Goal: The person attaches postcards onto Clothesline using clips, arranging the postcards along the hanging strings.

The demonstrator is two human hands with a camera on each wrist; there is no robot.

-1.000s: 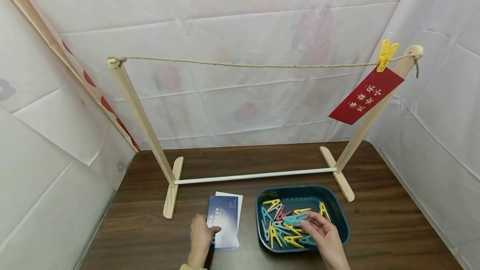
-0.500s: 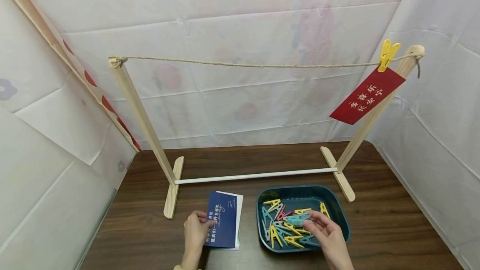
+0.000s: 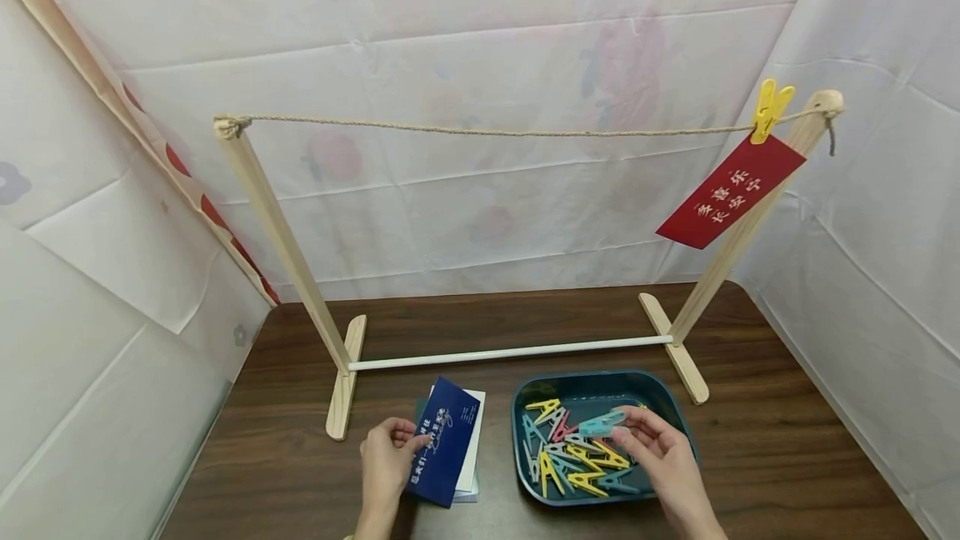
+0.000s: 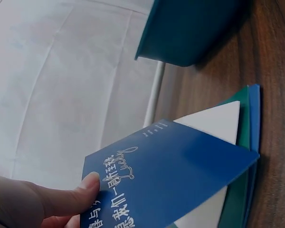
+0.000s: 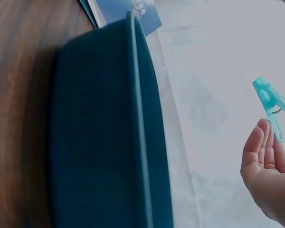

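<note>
My left hand (image 3: 386, 455) pinches a dark blue card (image 3: 444, 442) with white lettering and tilts it up off a small stack of cards (image 3: 472, 448) on the brown table. In the left wrist view the thumb (image 4: 71, 194) lies on the blue card (image 4: 171, 175) above the white and teal cards (image 4: 228, 128). My right hand (image 3: 660, 452) holds a light blue clothespin (image 3: 600, 423) just over the dark teal tray (image 3: 678, 419) of coloured clothespins. The right wrist view shows that clothespin (image 5: 271, 103) at my fingertips beside the tray's wall (image 5: 104, 142).
A wooden stand (image 3: 281, 232) with a rope line (image 3: 487, 130) spans the back of the table. A yellow clothespin (image 3: 771, 109) clips a red card (image 3: 727, 192) at the line's right end. White fabric walls close in on three sides.
My left hand has lifted and tilted the blue card off the stack. My right hand has raised the light blue clothespin a little out of the tray.
</note>
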